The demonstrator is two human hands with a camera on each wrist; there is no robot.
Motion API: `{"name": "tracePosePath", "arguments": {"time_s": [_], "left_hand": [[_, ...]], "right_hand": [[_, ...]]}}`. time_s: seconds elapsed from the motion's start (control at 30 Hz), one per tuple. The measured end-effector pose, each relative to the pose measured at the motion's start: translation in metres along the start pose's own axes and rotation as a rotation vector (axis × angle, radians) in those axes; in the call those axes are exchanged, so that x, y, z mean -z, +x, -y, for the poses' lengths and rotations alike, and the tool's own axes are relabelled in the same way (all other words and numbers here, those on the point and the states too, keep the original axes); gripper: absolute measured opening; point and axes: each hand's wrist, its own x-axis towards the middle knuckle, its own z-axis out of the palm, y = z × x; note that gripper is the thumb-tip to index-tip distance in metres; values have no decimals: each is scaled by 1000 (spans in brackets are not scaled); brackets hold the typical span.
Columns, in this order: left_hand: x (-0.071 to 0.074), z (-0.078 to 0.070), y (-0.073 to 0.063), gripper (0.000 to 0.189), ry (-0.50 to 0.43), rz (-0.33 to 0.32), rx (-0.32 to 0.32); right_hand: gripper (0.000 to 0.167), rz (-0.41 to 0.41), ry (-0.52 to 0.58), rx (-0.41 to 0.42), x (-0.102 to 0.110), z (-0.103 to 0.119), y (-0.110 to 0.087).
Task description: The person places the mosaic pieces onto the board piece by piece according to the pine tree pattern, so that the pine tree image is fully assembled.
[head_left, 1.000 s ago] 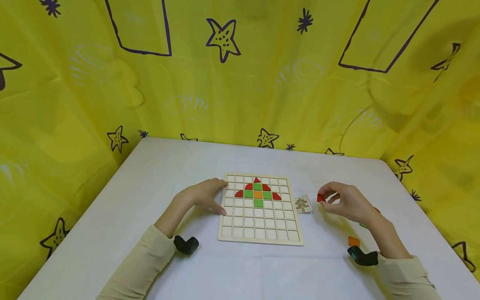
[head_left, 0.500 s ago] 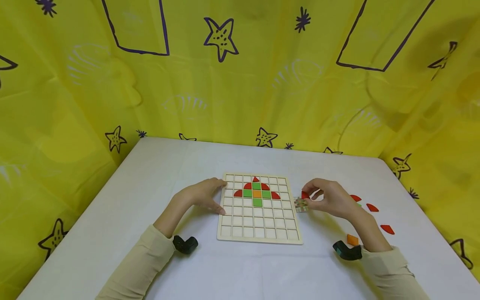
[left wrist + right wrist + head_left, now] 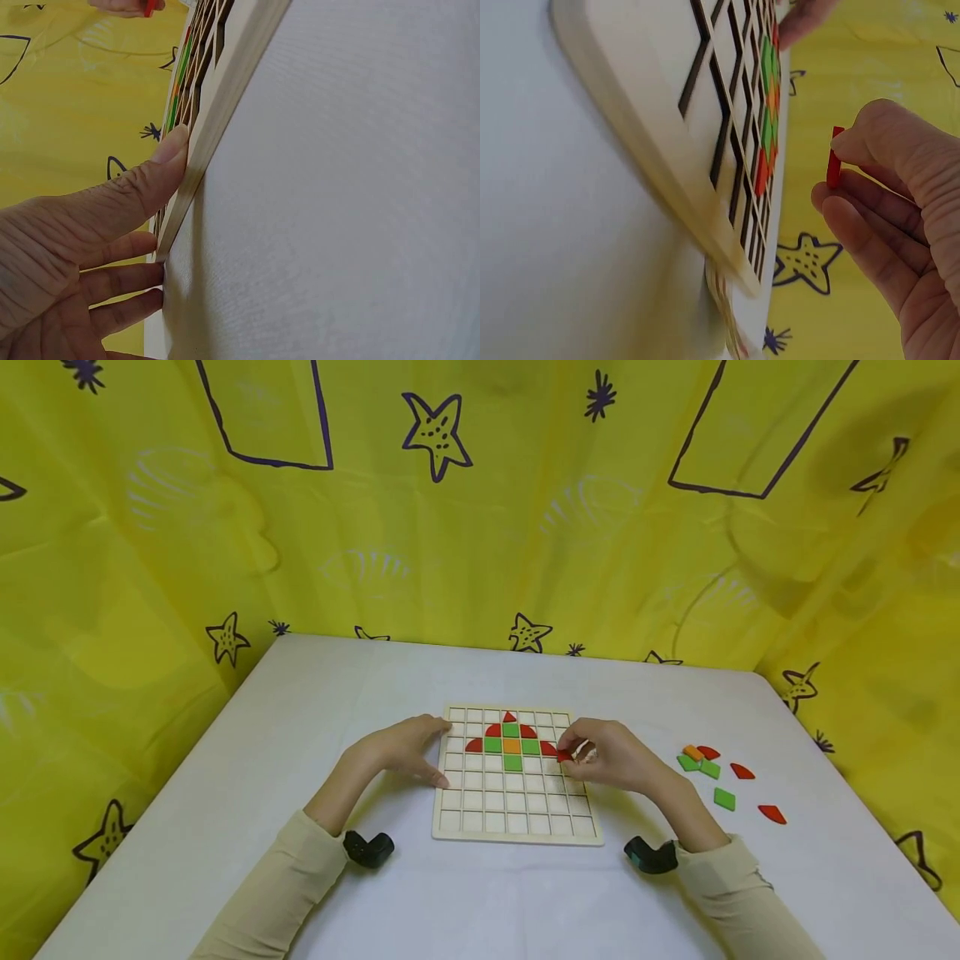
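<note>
The right hand [image 3: 611, 752] pinched a small red piece [image 3: 564, 757] between thumb and fingertips, holding it just above the right part of the board [image 3: 517, 840]; the right wrist view showed the piece edge-on and apart from the grid. The left hand [image 3: 401, 750] was loosely spread at the board's left edge, thumb and fingers well apart and touching the rim without closing round it.

On the board, an orange square [image 3: 512, 746] lay in the upper half with four green squares [image 3: 512, 764] around it, one on each side. A red triangle [image 3: 509, 717] sat at the top of this figure, and red curved pieces [image 3: 474, 746] flanked it, two to the left and two to the right.

A patterned card [image 3: 721, 296] was just beside the board's right edge, mostly hidden by the right hand in the head view. Farther right of the board, on the white worktop [image 3: 375, 693], were loose green pieces [image 3: 724, 799], red pieces [image 3: 772, 814] and an orange piece [image 3: 692, 752]. Behind the board hung a yellow curtain [image 3: 480, 543] with dark star drawings.
</note>
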Motion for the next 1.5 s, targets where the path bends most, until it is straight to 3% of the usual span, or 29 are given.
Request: {"name": "tracePosePath", "arguments": {"time_s": [0.2,0.53,1.5], "left_hand": [[0,2,-1,96,3,4,4],[0,0,1,96,12,8,4],[1,1,1,96,4,8,13]], "right_hand": [[18,74,-27,35,-13,7,16],[18,146,-94,19,-25,11,31],[12,137,-108,42,-32,14,34]]}}
